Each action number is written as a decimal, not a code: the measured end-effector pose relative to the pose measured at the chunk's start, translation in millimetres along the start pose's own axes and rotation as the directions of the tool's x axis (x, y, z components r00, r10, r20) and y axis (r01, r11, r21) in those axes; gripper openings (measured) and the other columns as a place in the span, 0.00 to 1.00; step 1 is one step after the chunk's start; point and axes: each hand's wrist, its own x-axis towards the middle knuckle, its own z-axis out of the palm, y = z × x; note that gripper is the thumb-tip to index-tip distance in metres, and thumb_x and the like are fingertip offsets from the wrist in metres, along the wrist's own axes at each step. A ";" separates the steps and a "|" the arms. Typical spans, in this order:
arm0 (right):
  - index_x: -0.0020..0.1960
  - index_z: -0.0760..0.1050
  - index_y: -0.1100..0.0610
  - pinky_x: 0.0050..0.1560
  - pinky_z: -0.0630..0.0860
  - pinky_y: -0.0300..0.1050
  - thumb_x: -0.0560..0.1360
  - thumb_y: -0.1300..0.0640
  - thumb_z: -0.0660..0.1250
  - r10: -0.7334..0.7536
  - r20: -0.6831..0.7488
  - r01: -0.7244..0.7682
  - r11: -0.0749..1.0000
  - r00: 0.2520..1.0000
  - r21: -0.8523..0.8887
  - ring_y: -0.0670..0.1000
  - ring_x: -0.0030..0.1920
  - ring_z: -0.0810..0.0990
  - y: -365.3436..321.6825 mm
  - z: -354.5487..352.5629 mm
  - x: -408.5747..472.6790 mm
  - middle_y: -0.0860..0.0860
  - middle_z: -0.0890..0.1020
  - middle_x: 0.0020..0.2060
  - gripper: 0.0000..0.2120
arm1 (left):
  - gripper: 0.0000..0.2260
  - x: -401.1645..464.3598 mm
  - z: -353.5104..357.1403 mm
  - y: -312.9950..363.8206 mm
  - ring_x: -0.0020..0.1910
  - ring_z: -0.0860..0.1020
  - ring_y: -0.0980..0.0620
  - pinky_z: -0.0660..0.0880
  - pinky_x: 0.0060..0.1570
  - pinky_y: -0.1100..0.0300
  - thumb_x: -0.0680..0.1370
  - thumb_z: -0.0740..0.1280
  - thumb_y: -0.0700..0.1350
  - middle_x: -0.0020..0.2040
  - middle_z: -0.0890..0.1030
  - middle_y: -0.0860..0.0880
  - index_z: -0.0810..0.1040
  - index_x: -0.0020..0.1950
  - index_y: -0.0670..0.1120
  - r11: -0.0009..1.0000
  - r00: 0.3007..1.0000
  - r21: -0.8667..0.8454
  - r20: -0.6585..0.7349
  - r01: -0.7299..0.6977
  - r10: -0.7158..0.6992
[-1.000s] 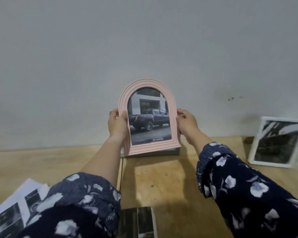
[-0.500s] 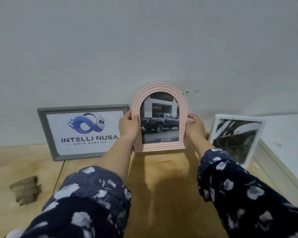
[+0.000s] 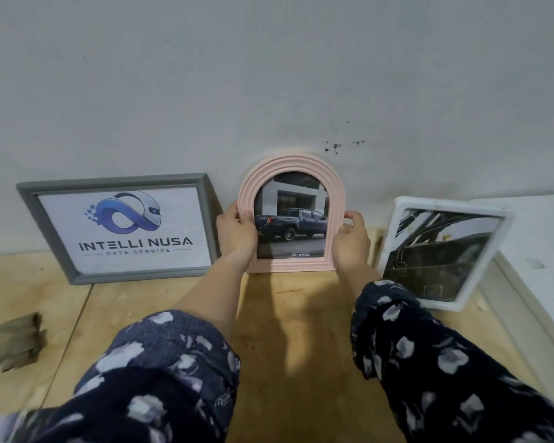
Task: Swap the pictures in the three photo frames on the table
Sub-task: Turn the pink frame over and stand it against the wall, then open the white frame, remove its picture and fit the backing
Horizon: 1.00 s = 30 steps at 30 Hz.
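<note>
Both hands grip pink arched plastic photo frame (image 3: 291,215), upright at the wooden surface (image 3: 288,314)'s back edge.
L hand (image 3: 237,235) & R hand (image 3: 351,241) curl round its sides; grey rectangular frame (image 3: 115,230) to its left, white frame (image 3: 442,254) to its right.

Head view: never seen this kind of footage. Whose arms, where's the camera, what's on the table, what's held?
There is no robot. One camera worn on a person's head looks forward and down at their own arms. The left hand and right hand grip the sides of a pink arched frame that shows a dark pickup truck, upright near the wall. On the wooden table, a grey frame with a logo stands to its left, a white frame leans to its right, and brown folded material lies far left.
</note>
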 end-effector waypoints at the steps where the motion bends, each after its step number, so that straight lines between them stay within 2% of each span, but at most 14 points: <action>1: 0.60 0.68 0.46 0.47 0.79 0.54 0.81 0.61 0.51 0.013 0.000 -0.013 1.000 1.000 0.012 0.56 0.43 0.79 -0.3 -0.7 -0.7 0.54 0.81 0.48 0.15 | 0.13 -0.9 0.8 0.8 0.51 0.75 0.45 0.73 0.58 0.51 0.83 0.55 0.44 0.59 0.73 0.43 0.75 0.61 0.45 1.000 1.000 0.023 0.004 0.014 -0.014; 3: 0.63 0.68 0.46 0.50 0.79 0.54 0.81 0.60 0.51 0.042 0.015 -0.042 0.999 0.999 0.025 0.56 0.46 0.79 -2.2 -2.9 -4.2 0.53 0.81 0.52 0.16 | 0.15 -2.6 0.9 1.5 0.53 0.75 0.43 0.72 0.62 0.48 0.82 0.55 0.45 0.63 0.72 0.41 0.74 0.65 0.43 0.999 1.000 0.045 0.000 0.031 -0.031; 5: 0.70 0.64 0.44 0.56 0.77 0.54 0.81 0.61 0.50 0.085 0.087 -0.087 0.996 0.993 0.021 0.55 0.52 0.77 -4.1 -3.7 -8.1 0.50 0.78 0.58 0.22 | 0.17 -8.2 -1.5 5.7 0.61 0.74 0.40 0.69 0.66 0.46 0.82 0.56 0.45 0.68 0.67 0.39 0.69 0.70 0.42 0.998 0.999 0.057 0.019 0.041 -0.042; 7: 0.76 0.52 0.43 0.64 0.72 0.57 0.79 0.65 0.50 0.174 0.204 -0.174 0.985 0.963 -0.015 0.55 0.62 0.72 -8.0 -1.2 -14.7 0.49 0.71 0.64 0.30 | 0.23 -13.8 -2.4 12.4 0.71 0.65 0.42 0.62 0.71 0.50 0.82 0.58 0.46 0.75 0.57 0.42 0.58 0.76 0.42 0.995 0.997 0.075 0.042 0.058 -0.061; 9: 0.77 0.47 0.44 0.67 0.70 0.58 0.78 0.64 0.52 0.233 0.267 -0.228 0.972 0.935 -0.049 0.57 0.67 0.69 -12.3 -4.5 -30.1 0.52 0.65 0.72 0.33 | 0.30 -21.5 -1.7 18.3 0.75 0.56 0.43 0.57 0.72 0.51 0.81 0.61 0.46 0.76 0.51 0.44 0.50 0.79 0.43 0.993 0.998 0.113 0.039 0.046 -0.050; 12: 0.78 0.51 0.50 0.64 0.72 0.52 0.78 0.64 0.51 0.230 0.346 -0.221 0.973 0.910 -0.067 0.57 0.65 0.70 -10.7 -18.9 -55.8 0.53 0.67 0.71 0.30 | 0.33 -33.1 3.7 26.3 0.72 0.54 0.40 0.60 0.71 0.47 0.79 0.64 0.45 0.75 0.51 0.42 0.50 0.78 0.45 0.976 0.999 0.217 -0.017 -0.031 0.035; 14: 0.77 0.54 0.52 0.48 0.74 0.44 0.79 0.66 0.49 0.244 0.386 -0.236 0.969 0.890 -0.069 0.55 0.56 0.74 -7.0 -29.1 -66.9 0.54 0.67 0.71 0.28 | 0.30 -39.1 8.9 30.0 0.70 0.55 0.40 0.63 0.68 0.46 0.77 0.65 0.43 0.73 0.54 0.43 0.54 0.76 0.47 0.970 0.996 0.233 -0.042 -0.063 0.075; 16: 0.75 0.60 0.52 0.37 0.71 0.43 0.79 0.65 0.49 0.241 0.323 -0.226 0.971 0.915 -0.084 0.55 0.45 0.75 4.6 -56.8 -77.7 0.56 0.70 0.69 0.26 | 0.29 -59.8 23.2 35.8 0.69 0.56 0.40 0.64 0.65 0.47 0.77 0.64 0.42 0.72 0.55 0.44 0.57 0.75 0.47 0.963 0.993 0.242 0.046 -0.115 0.107; 18: 0.72 0.66 0.52 0.36 0.74 0.45 0.80 0.65 0.50 0.260 0.219 -0.251 0.966 0.940 -0.069 0.53 0.40 0.74 14.5 -86.4 -81.2 0.55 0.72 0.67 0.24 | 0.27 -77.2 36.4 42.3 0.69 0.56 0.40 0.65 0.64 0.47 0.78 0.64 0.42 0.71 0.55 0.43 0.58 0.75 0.47 0.962 0.978 0.230 0.178 -0.149 0.108; 19: 0.71 0.68 0.52 0.37 0.74 0.43 0.80 0.65 0.51 0.253 0.167 -0.245 0.967 0.953 -0.072 0.51 0.39 0.72 20.7 -100.6 -81.2 0.55 0.72 0.66 0.23 | 0.26 -83.6 43.3 44.2 0.70 0.56 0.40 0.64 0.66 0.47 0.78 0.63 0.41 0.72 0.55 0.43 0.59 0.75 0.47 0.967 0.962 0.203 0.253 -0.157 0.102; 21: 0.69 0.70 0.54 0.34 0.68 0.37 0.79 0.66 0.52 0.221 0.055 -0.217 0.974 0.974 -0.068 0.48 0.40 0.70 35.5 -133.4 -78.6 0.55 0.72 0.67 0.22 | 0.26 -98.0 58.2 50.3 0.72 0.58 0.40 0.61 0.71 0.47 0.78 0.63 0.41 0.74 0.56 0.44 0.59 0.75 0.47 0.980 0.909 0.127 0.407 -0.150 0.087; 23: 0.68 0.70 0.54 0.36 0.67 0.37 0.78 0.66 0.53 0.200 -0.032 -0.202 0.976 0.979 -0.077 0.48 0.43 0.71 51.5 -164.6 -70.6 0.55 0.72 0.68 0.22 | 0.28 -112.5 72.7 57.8 0.71 0.63 0.41 0.63 0.71 0.44 0.78 0.63 0.43 0.75 0.60 0.43 0.58 0.76 0.47 0.991 0.859 0.046 0.504 -0.130 0.089; 26: 0.70 0.67 0.54 0.44 0.71 0.42 0.77 0.66 0.56 0.217 -0.067 -0.220 0.974 0.974 -0.049 0.52 0.49 0.76 67.4 -194.6 -60.1 0.55 0.73 0.66 0.22 | 0.27 -124.8 86.5 68.4 0.73 0.63 0.44 0.62 0.72 0.47 0.81 0.62 0.44 0.75 0.62 0.45 0.56 0.77 0.45 0.993 0.846 -0.003 0.522 -0.121 0.104; 30: 0.75 0.58 0.56 0.52 0.73 0.46 0.78 0.68 0.56 0.265 0.005 -0.264 0.962 0.964 -0.077 0.57 0.59 0.76 83.3 -216.8 -41.2 0.56 0.73 0.64 0.27 | 0.26 -127.9 107.7 85.2 0.73 0.64 0.44 0.61 0.70 0.50 0.83 0.58 0.47 0.76 0.62 0.45 0.52 0.78 0.48 0.994 0.881 -0.072 0.460 -0.087 0.111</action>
